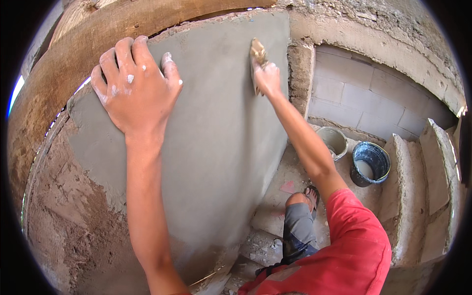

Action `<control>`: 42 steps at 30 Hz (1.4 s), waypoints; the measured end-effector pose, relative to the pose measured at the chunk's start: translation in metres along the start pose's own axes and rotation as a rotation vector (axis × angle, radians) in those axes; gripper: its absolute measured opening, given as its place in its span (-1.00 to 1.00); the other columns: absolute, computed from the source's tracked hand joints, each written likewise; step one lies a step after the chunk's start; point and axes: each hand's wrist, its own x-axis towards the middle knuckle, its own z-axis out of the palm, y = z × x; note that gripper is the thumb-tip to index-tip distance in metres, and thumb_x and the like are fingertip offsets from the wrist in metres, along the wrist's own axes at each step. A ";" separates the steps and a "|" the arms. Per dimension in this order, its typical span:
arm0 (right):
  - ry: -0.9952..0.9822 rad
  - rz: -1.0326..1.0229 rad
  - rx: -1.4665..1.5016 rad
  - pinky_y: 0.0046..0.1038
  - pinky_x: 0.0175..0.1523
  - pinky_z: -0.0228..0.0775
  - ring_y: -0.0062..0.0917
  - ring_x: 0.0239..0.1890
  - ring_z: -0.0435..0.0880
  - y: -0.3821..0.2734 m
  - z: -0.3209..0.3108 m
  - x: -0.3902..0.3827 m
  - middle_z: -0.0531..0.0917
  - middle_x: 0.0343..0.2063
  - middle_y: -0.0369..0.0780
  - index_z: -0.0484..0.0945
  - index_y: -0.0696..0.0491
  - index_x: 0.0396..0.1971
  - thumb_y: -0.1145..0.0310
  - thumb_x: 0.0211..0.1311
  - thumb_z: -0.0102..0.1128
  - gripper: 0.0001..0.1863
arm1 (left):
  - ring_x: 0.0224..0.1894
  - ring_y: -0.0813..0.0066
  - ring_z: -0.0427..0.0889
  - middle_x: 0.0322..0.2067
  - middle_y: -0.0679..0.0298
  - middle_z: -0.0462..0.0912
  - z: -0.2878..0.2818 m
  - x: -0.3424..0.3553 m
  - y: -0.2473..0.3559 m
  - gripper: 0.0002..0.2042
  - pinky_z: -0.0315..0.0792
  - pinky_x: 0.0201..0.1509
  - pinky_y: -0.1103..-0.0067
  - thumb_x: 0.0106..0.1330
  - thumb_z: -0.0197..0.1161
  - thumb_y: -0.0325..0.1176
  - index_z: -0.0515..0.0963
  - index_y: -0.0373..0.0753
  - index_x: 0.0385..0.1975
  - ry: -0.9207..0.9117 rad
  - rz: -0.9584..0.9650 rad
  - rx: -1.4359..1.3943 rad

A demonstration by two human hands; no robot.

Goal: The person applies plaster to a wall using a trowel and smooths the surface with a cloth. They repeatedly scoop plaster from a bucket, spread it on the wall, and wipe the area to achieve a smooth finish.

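Smooth wet grey plaster (211, 108) covers most of the wall in front of me. My right hand (267, 77) is closed around a tan, crumpled-looking pad (257, 51) and presses it to the plaster near the right edge. Its exact kind is hard to make out, since my fingers cover part of it. At the upper left, my left hand (139, 86) lies at the plaster's top edge, beside a wooden beam (162, 17). Its fingers are spread and hold nothing. White-grey smears mark its knuckles and thumb.
Rough brown render (83, 216) borders the plaster at lower left. On the landing at right stand a grey bucket (334, 140) and a dark blue bucket (371, 164) with pale liquid. Concrete steps (408, 187) rise at far right, near a block wall (364, 93). Rubble (263, 248) lies by my foot.
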 end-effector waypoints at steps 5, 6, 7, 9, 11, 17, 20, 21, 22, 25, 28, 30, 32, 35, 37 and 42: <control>0.183 -0.305 0.003 0.08 0.24 0.53 0.21 0.02 0.73 0.019 0.032 -0.024 0.75 -0.14 0.27 0.63 0.37 0.04 0.05 0.59 0.05 -0.42 | 0.07 0.26 0.63 -0.04 0.34 0.70 -0.001 0.001 0.000 -0.58 0.41 0.25 0.20 0.10 0.47 -0.15 0.75 -0.17 -0.04 0.014 0.002 0.022; 0.109 -0.153 0.016 0.08 0.24 0.53 0.21 0.02 0.73 0.003 0.010 -0.001 0.74 -0.12 0.27 0.63 0.35 0.05 0.06 0.59 0.04 -0.44 | 0.07 0.26 0.63 -0.04 0.34 0.70 -0.001 0.002 0.000 -0.58 0.41 0.25 0.20 0.10 0.48 -0.14 0.75 -0.16 -0.03 0.015 0.000 0.036; 0.039 0.001 0.013 0.08 0.24 0.53 0.21 0.01 0.73 -0.005 -0.010 0.010 0.74 -0.09 0.27 0.63 0.33 0.07 0.07 0.59 0.04 -0.46 | 0.07 0.26 0.63 -0.04 0.34 0.70 0.001 0.002 0.002 -0.57 0.41 0.25 0.20 0.10 0.48 -0.14 0.75 -0.16 -0.03 0.014 -0.014 0.039; -0.038 0.039 0.028 0.09 0.25 0.53 0.21 0.02 0.73 -0.016 -0.010 -0.008 0.73 -0.04 0.26 0.63 0.30 0.09 0.08 0.59 0.03 -0.47 | 0.08 0.26 0.63 -0.04 0.34 0.70 -0.005 -0.002 -0.002 -0.57 0.41 0.25 0.19 0.10 0.48 -0.13 0.75 -0.16 -0.03 -0.014 -0.003 0.054; 0.266 -0.383 -0.095 0.05 0.12 0.57 0.25 -0.08 0.74 0.025 0.026 -0.005 0.74 -0.28 0.28 0.77 0.30 -0.19 -0.02 0.57 0.07 -0.40 | 0.09 0.25 0.62 -0.03 0.34 0.69 -0.002 0.004 0.003 -0.57 0.41 0.25 0.19 0.11 0.48 -0.13 0.74 -0.16 -0.02 -0.004 -0.013 0.032; 0.220 -0.035 0.112 0.03 0.17 0.57 0.24 -0.03 0.73 0.011 0.011 0.020 0.73 -0.27 0.31 0.77 0.31 -0.18 -0.05 0.58 0.07 -0.38 | 0.11 0.23 0.61 -0.01 0.32 0.69 -0.002 0.003 0.001 -0.58 0.40 0.26 0.16 0.14 0.47 -0.12 0.74 -0.14 -0.01 -0.033 -0.016 0.032; 0.208 -0.040 0.021 0.04 0.17 0.57 0.23 -0.04 0.75 0.008 0.013 0.015 0.73 -0.28 0.31 0.78 0.29 -0.17 -0.07 0.58 0.08 -0.37 | 0.11 0.22 0.61 0.00 0.31 0.68 -0.001 0.002 0.002 -0.57 0.40 0.27 0.14 0.15 0.48 -0.12 0.74 -0.15 0.00 -0.025 -0.005 0.036; 0.226 -0.222 -0.108 0.05 0.15 0.57 0.21 -0.06 0.76 0.019 0.037 -0.005 0.74 -0.29 0.30 0.78 0.30 -0.20 -0.07 0.57 0.09 -0.37 | 0.12 0.22 0.61 0.01 0.31 0.68 0.000 0.002 0.002 -0.57 0.39 0.27 0.14 0.15 0.47 -0.12 0.74 -0.15 0.00 -0.025 0.004 0.037; 0.263 -0.370 -0.070 0.05 0.14 0.58 0.21 -0.06 0.76 0.016 0.052 -0.028 0.74 -0.26 0.31 0.75 0.32 -0.19 0.01 0.55 0.08 -0.42 | 0.12 0.22 0.61 0.01 0.31 0.69 -0.001 0.001 -0.003 -0.57 0.39 0.27 0.14 0.15 0.47 -0.12 0.74 -0.15 0.00 -0.026 0.007 0.051; 0.263 -0.409 -0.001 0.07 0.15 0.57 0.18 -0.07 0.76 0.019 0.052 -0.038 0.75 -0.22 0.28 0.70 0.31 -0.09 0.10 0.50 0.09 -0.50 | 0.12 0.22 0.61 0.01 0.30 0.69 -0.002 0.001 -0.003 -0.57 0.38 0.28 0.14 0.16 0.47 -0.12 0.74 -0.15 0.00 -0.029 0.003 0.032; 0.105 -0.043 -0.013 0.08 0.17 0.53 0.13 -0.08 0.78 0.006 0.012 0.012 0.77 -0.22 0.22 0.67 0.29 0.03 0.09 0.48 0.11 -0.49 | 0.12 0.23 0.61 0.01 0.30 0.70 -0.004 0.005 0.006 -0.58 0.38 0.29 0.16 0.15 0.48 -0.12 0.74 -0.15 0.00 -0.056 -0.018 0.014; 0.072 -0.038 -0.063 0.09 0.19 0.52 0.08 -0.08 0.79 0.003 0.016 0.011 0.78 -0.23 0.19 0.64 0.28 0.08 0.09 0.48 0.11 -0.48 | 0.12 0.23 0.62 0.01 0.31 0.70 -0.005 0.004 0.003 -0.58 0.38 0.29 0.17 0.15 0.48 -0.13 0.74 -0.15 -0.01 -0.059 -0.004 0.032; 0.356 -0.530 -0.013 0.05 0.21 0.53 0.19 -0.05 0.77 0.007 0.061 -0.050 0.77 -0.23 0.23 0.64 0.30 0.05 0.08 0.48 0.11 -0.48 | 0.11 0.23 0.62 0.01 0.31 0.70 -0.001 0.000 0.000 -0.58 0.38 0.29 0.17 0.14 0.48 -0.13 0.74 -0.15 -0.01 -0.018 0.003 0.047; 0.358 -0.578 -0.007 0.02 0.21 0.54 0.22 -0.03 0.75 0.007 0.064 -0.049 0.77 -0.21 0.24 0.66 0.31 0.03 0.06 0.55 0.06 -0.46 | 0.12 0.22 0.61 0.02 0.31 0.70 -0.002 -0.001 -0.001 -0.57 0.37 0.30 0.17 0.14 0.49 -0.13 0.74 -0.15 -0.01 -0.015 0.004 0.055; 0.231 -0.142 -0.107 0.01 0.22 0.54 0.21 -0.02 0.76 0.008 0.031 0.013 0.77 -0.20 0.23 0.68 0.31 0.02 0.06 0.58 0.03 -0.46 | 0.13 0.22 0.61 0.04 0.30 0.70 -0.001 0.006 0.007 -0.57 0.37 0.30 0.18 0.15 0.49 -0.12 0.74 -0.16 0.00 -0.031 -0.016 0.022; 0.390 -0.617 0.066 -0.05 0.35 0.53 0.16 0.19 0.69 -0.004 0.052 -0.025 0.69 0.12 0.24 0.58 0.27 0.27 0.28 0.39 0.26 -0.46 | 0.14 0.22 0.60 0.04 0.30 0.69 -0.001 0.004 0.006 -0.57 0.37 0.30 0.18 0.15 0.49 -0.13 0.73 -0.17 0.00 -0.023 -0.013 0.038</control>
